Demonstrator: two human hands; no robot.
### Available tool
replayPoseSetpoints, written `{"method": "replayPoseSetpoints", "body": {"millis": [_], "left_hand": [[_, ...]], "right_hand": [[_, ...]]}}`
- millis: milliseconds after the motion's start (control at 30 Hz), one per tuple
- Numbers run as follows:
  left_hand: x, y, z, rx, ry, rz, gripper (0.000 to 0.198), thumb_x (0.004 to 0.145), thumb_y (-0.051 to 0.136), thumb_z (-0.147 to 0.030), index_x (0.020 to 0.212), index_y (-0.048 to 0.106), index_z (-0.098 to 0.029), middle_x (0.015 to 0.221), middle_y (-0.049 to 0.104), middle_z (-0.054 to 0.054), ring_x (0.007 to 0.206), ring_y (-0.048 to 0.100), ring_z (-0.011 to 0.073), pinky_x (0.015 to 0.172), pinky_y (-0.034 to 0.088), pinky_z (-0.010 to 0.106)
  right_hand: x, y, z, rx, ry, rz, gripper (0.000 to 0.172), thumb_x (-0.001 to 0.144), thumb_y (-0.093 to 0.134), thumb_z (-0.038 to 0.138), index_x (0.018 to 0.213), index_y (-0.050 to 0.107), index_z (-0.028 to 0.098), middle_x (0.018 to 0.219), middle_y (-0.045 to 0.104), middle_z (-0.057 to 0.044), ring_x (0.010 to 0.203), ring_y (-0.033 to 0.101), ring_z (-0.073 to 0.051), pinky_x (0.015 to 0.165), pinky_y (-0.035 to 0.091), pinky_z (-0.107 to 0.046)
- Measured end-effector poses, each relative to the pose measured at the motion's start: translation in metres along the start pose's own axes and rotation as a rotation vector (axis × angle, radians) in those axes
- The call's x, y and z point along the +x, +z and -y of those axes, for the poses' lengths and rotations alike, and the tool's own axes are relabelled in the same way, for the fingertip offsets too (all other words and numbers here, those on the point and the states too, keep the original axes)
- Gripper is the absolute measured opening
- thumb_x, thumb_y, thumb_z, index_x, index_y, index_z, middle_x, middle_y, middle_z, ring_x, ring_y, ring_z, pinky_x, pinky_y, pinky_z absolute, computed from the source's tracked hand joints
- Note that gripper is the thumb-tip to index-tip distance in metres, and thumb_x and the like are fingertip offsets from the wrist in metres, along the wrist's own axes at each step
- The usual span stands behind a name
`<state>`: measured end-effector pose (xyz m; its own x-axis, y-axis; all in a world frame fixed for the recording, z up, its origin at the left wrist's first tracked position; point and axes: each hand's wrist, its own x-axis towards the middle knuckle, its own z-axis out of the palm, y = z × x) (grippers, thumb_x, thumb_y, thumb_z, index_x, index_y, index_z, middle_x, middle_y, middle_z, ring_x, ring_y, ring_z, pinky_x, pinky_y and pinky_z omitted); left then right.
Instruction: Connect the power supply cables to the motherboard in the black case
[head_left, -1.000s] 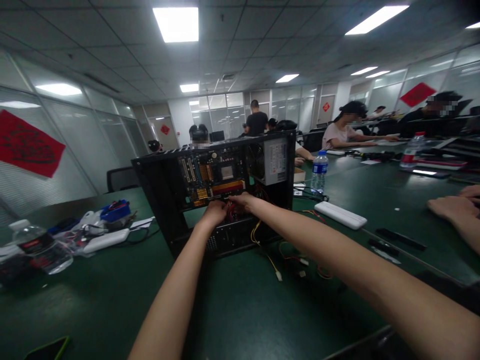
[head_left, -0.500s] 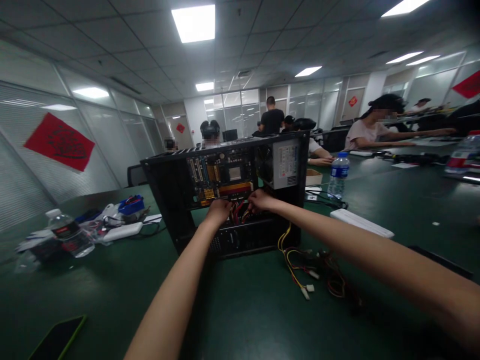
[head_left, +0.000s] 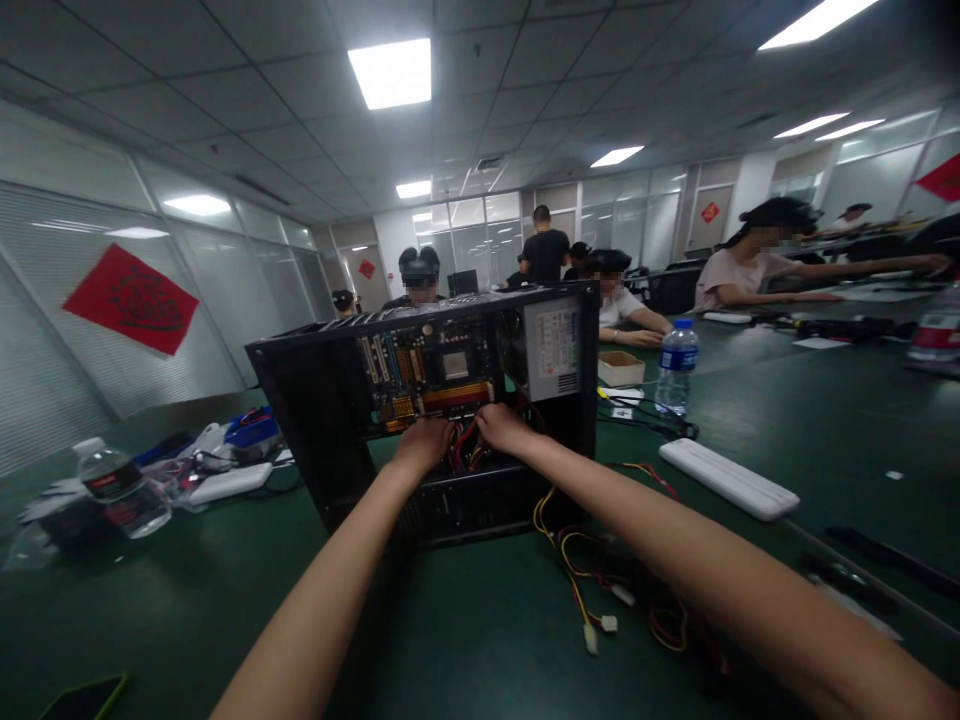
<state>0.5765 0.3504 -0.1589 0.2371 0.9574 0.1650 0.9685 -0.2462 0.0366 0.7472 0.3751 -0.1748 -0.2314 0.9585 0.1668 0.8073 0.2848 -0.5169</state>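
Observation:
A black computer case [head_left: 292, 430] stands on the green table with its side open towards me. Inside it are a motherboard [head_left: 390, 395] with a red and yellow memory slot area and a silver power supply [head_left: 553, 350]. Below the motherboard hangs a bundle of red, black and yellow cables [head_left: 466, 450]. My left hand [head_left: 426, 442] is closed at the bundle's left side, its fingertips on the cables. On the other side my right hand [head_left: 504, 428] pinches cables of the same bundle. Both hands' fingertips are partly hidden. Loose power connectors [head_left: 600, 630] lie in front of the case.
On the left are a water bottle [head_left: 120, 488], a white power bank [head_left: 231, 483] and a phone [head_left: 86, 700]. To the right stand a blue-capped bottle [head_left: 676, 365], a small box [head_left: 621, 368] and a long white bar [head_left: 727, 478]. Other people [head_left: 750, 265] sit at tables beyond.
The view has tilted up a little, and the case appears lower and further left. Both hands stay at the cable bundle, still closed. A person behind the case shows more.

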Motion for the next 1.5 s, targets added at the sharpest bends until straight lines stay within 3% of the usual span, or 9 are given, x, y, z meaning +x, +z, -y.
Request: {"method": "replayPoseSetpoints", "body": {"millis": [133, 333, 533, 733, 900, 1033, 1267, 1400, 1500], "left_hand": [[0.000, -0.002, -0.003, 0.050, 0.010, -0.012, 0.047, 0.106, 0.033, -0.035, 0.112, 0.075, -0.016, 0.114, 0.073, 0.022, 0.110, 0.070, 0.0357, 0.090, 0.053, 0.044], [-0.001, -0.005, -0.007, 0.078, -0.021, -0.017, 0.047, 0.105, 0.032, -0.035, 0.114, 0.074, -0.017, 0.112, 0.074, 0.021, 0.107, 0.072, 0.0356, 0.089, 0.054, 0.045], [-0.004, -0.003, -0.010, 0.034, -0.080, -0.054, 0.046, 0.105, 0.034, -0.037, 0.115, 0.074, -0.018, 0.115, 0.073, 0.021, 0.107, 0.071, 0.0379, 0.090, 0.053, 0.048], [-0.003, 0.006, 0.005, -0.144, -0.051, -0.049, 0.045, 0.105, 0.036, -0.038, 0.105, 0.076, -0.016, 0.110, 0.075, 0.016, 0.103, 0.071, 0.0274, 0.089, 0.051, 0.037], [-0.006, 0.010, 0.015, -0.313, 0.044, -0.031, 0.050, 0.104, 0.038, -0.044, 0.090, 0.077, -0.017, 0.090, 0.077, 0.008, 0.086, 0.070, 0.0202, 0.074, 0.045, 0.026], [-0.013, 0.009, 0.015, -0.403, 0.079, -0.006, 0.052, 0.101, 0.043, -0.055, 0.091, 0.078, -0.017, 0.084, 0.076, 0.004, 0.082, 0.068, 0.0194, 0.067, 0.040, 0.025], [-0.018, 0.006, 0.015, -0.432, 0.081, -0.003, 0.046, 0.100, 0.048, -0.048, 0.083, 0.077, -0.017, 0.078, 0.074, 0.003, 0.077, 0.065, 0.0191, 0.064, 0.035, 0.026], [-0.020, 0.004, 0.016, -0.400, 0.056, -0.051, 0.045, 0.100, 0.048, -0.043, 0.074, 0.074, -0.016, 0.072, 0.072, 0.005, 0.073, 0.064, 0.0197, 0.064, 0.035, 0.028], [-0.021, 0.003, 0.016, -0.389, 0.059, -0.117, 0.042, 0.101, 0.046, -0.037, 0.078, 0.075, -0.016, 0.081, 0.075, 0.009, 0.079, 0.067, 0.0214, 0.068, 0.037, 0.029]], "right_hand": [[-0.001, -0.002, 0.002, -0.057, 0.000, -0.004, 0.034, 0.105, 0.045, 0.019, 0.103, 0.078, 0.011, 0.108, 0.076, -0.017, 0.103, 0.072, -0.022, 0.079, 0.045, -0.024], [-0.002, -0.002, 0.004, -0.110, 0.011, -0.016, 0.034, 0.104, 0.046, 0.021, 0.112, 0.077, 0.011, 0.117, 0.073, -0.021, 0.111, 0.071, -0.029, 0.082, 0.047, -0.029], [-0.007, -0.005, 0.007, -0.136, 0.023, -0.016, 0.035, 0.104, 0.045, 0.024, 0.113, 0.077, 0.013, 0.117, 0.073, -0.019, 0.111, 0.070, -0.027, 0.084, 0.047, -0.028], [-0.012, -0.002, 0.010, -0.181, 0.004, -0.028, 0.034, 0.102, 0.047, 0.023, 0.111, 0.077, 0.010, 0.113, 0.074, -0.021, 0.106, 0.072, -0.029, 0.080, 0.049, -0.029], [-0.016, 0.000, 0.010, -0.200, -0.044, -0.021, 0.035, 0.101, 0.046, 0.022, 0.112, 0.077, 0.009, 0.113, 0.073, -0.023, 0.106, 0.072, -0.029, 0.083, 0.050, -0.029], [-0.022, 0.000, 0.011, -0.197, -0.105, 0.026, 0.031, 0.100, 0.051, 0.022, 0.113, 0.077, 0.010, 0.114, 0.074, -0.020, 0.108, 0.071, -0.026, 0.087, 0.049, -0.026], [-0.026, -0.001, 0.012, -0.200, -0.194, 0.091, 0.030, 0.100, 0.053, 0.024, 0.112, 0.078, 0.015, 0.113, 0.075, -0.016, 0.109, 0.071, -0.022, 0.088, 0.047, -0.024], [-0.029, -0.002, 0.014, -0.207, -0.222, 0.082, 0.029, 0.096, 0.054, 0.023, 0.102, 0.080, 0.011, 0.106, 0.076, -0.018, 0.099, 0.073, -0.023, 0.078, 0.046, -0.024], [-0.032, -0.005, 0.017, -0.196, -0.252, 0.061, 0.029, 0.094, 0.055, 0.027, 0.096, 0.080, 0.013, 0.100, 0.077, -0.015, 0.092, 0.073, -0.022, 0.069, 0.043, -0.025]]}}
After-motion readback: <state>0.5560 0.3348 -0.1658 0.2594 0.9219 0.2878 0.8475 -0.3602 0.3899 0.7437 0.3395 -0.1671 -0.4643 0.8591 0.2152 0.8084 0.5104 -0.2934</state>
